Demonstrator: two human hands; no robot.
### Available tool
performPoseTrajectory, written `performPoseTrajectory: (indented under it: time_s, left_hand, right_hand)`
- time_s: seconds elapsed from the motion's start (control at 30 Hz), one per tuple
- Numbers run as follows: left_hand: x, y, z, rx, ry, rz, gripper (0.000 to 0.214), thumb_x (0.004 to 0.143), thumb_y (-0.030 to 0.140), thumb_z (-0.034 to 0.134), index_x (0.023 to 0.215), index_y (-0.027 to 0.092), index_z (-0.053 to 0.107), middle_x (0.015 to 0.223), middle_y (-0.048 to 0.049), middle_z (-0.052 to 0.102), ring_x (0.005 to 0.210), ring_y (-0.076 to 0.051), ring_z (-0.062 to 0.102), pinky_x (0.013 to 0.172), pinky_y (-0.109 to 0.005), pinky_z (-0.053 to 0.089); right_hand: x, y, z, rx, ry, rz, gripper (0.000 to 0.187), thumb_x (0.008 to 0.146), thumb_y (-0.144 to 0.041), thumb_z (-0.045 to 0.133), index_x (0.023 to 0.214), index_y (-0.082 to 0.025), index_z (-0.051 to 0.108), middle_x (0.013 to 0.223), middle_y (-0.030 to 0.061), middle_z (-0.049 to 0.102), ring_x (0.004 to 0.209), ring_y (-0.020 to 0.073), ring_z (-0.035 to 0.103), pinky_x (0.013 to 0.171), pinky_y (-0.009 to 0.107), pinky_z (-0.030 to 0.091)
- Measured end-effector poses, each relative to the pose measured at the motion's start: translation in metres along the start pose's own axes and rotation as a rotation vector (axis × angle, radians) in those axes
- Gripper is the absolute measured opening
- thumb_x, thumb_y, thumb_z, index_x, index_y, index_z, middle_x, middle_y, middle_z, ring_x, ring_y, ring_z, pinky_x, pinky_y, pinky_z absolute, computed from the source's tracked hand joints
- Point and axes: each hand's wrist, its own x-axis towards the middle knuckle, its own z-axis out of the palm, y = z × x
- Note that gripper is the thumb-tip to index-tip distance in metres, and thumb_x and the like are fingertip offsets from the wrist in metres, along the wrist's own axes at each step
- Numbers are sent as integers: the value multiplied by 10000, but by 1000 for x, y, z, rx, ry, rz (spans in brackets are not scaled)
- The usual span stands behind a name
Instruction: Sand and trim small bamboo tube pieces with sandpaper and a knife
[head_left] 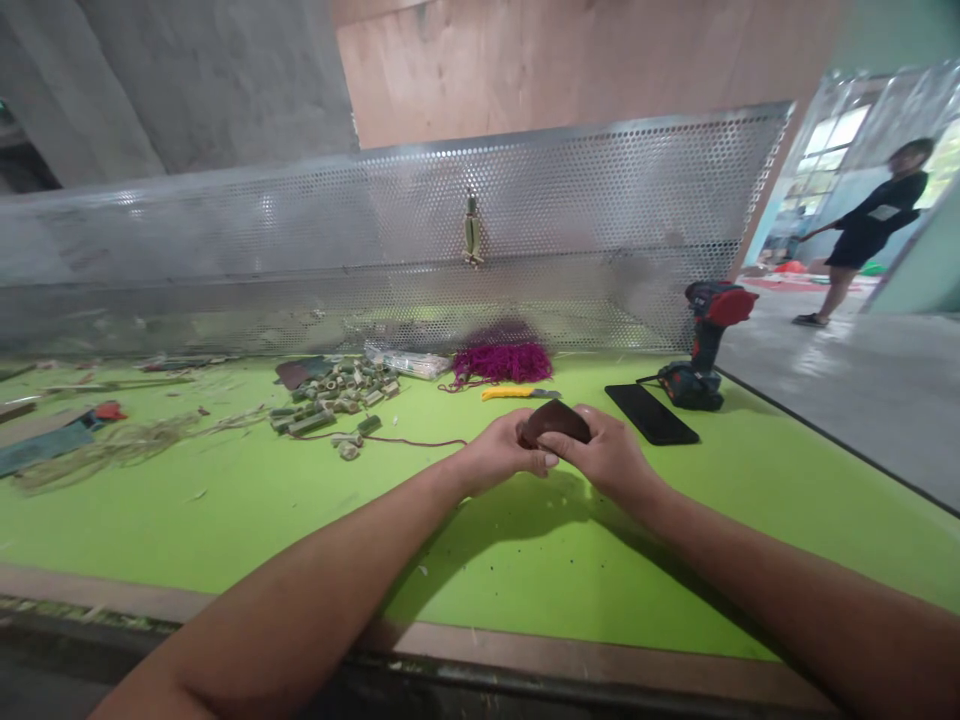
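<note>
A small dark brown sheet (556, 423), which looks like sandpaper, is bent up between my two hands above the green tabletop (525, 560). My left hand (496, 455) grips its left side, fingers curled behind it. On the right, my right hand (611, 455) pinches the sheet with the thumb across its front. Whether something small sits inside the fold is hidden. Just beyond the hands lies a yellow utility knife (517, 393) with its blade out. A dark red cord (416, 442) runs from the left hand's side toward a pile of cut green bamboo pieces (337, 392).
Behind the knife are magenta strings (504, 362) and a clear plastic packet (409, 361). A black phone (651, 414) and a cordless drill (705, 345) stand right. A bamboo figure (471, 232) hangs on the perforated metal panel (585, 210). A person (877, 225) stands far right.
</note>
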Motion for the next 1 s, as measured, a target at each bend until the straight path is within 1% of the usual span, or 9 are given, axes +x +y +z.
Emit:
performPoseTrajectory:
  time_s: [0.17,0.3,0.43,0.6,0.67,0.73,0.83,0.9,1.0]
  left_hand:
    - [1,-3,-1,-22,-23,-34,533,644,410,847,1010,147,562,850,-8,557,745,-109,571,758,-343,546]
    - [1,-1,-1,-24,5,15,539,661,373,843,1063,140,570,893,-30,561,786,-122,574,731,-313,537]
    - [-1,7,2,-39,-28,-32,519,650,337,851,1029,140,555,818,2,540,728,-102,564,760,-342,545]
    - [-2,14,-2,-128,185,-167,459,727,168,752,1107,164,495,923,-36,566,712,-100,595,742,-333,553]
    - [-2,13,-4,-231,231,-250,415,742,102,668,1102,172,473,965,-53,573,675,-96,599,701,-325,549]
    - [-3,13,-5,-322,200,-273,404,750,105,630,1118,177,481,967,-56,573,669,-101,597,692,-332,547]
    - [-4,12,-3,-315,162,-263,400,791,263,679,1154,185,530,917,-53,585,651,-99,564,647,-302,523]
    - [-4,10,-2,-205,232,-258,412,789,370,714,1125,172,582,832,-44,585,593,-84,512,554,-248,455]
    - [-2,8,-5,-96,407,-262,360,800,388,706,1067,160,628,680,-2,525,502,-63,414,463,-210,317]
  right_hand:
    - [0,-1,0,4,95,51,393,796,-558,641,838,-167,652,734,48,662,662,187,589,577,287,405]
    - [0,-1,2,12,13,6,381,783,-549,658,821,-170,652,699,33,645,636,178,569,565,279,391]
    - [10,10,-1,16,120,53,408,776,-581,652,803,-175,645,719,38,645,678,191,568,605,291,397]
    - [11,17,-2,83,177,128,390,884,-567,503,799,-193,573,701,20,576,652,176,518,585,293,368]
    - [7,12,2,182,117,124,353,917,-526,453,806,-203,540,671,0,537,613,161,488,555,284,360]
    - [2,6,8,221,28,111,291,920,-464,452,834,-202,544,685,4,552,616,162,498,550,283,374]
    - [-6,-3,15,190,-90,101,253,920,-404,451,893,-185,577,749,39,619,667,182,560,583,298,422]
    - [-8,-7,16,213,-208,115,281,921,-429,467,929,-177,594,770,57,651,671,192,593,594,311,454]
    - [7,0,2,211,-329,109,379,879,-518,559,1056,-190,629,930,102,706,779,229,656,677,353,510]
